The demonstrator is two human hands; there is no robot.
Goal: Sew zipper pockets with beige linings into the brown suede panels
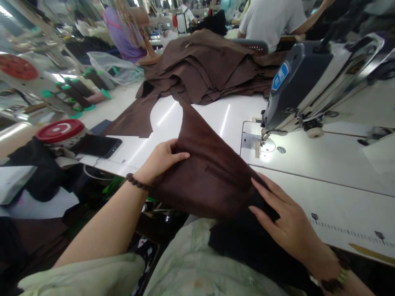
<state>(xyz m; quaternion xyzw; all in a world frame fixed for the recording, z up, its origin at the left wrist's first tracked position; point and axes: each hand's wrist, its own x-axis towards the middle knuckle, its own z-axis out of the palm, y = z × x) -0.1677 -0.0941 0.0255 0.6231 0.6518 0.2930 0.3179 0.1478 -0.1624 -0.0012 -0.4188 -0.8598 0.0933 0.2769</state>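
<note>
A brown fabric piece (206, 164) with a stitched pocket slit lies folded over the near edge of the white sewing table (324, 172). My left hand (160, 162) grips its left fold, thumb on top and fingers curled under. My right hand (284, 218) lies flat on the lower right part of the fabric, fingers stretched out and slightly apart. The sewing machine (311, 82) stands to the right, its needle (262, 137) a short way beyond the fabric's right edge.
A pile of brown fabric pieces (210, 65) fills the back of the table. A black phone (97, 146) and a red-lidded tin (60, 131) lie at the left. Thread cones (77, 88) stand at far left. Other people work at tables behind.
</note>
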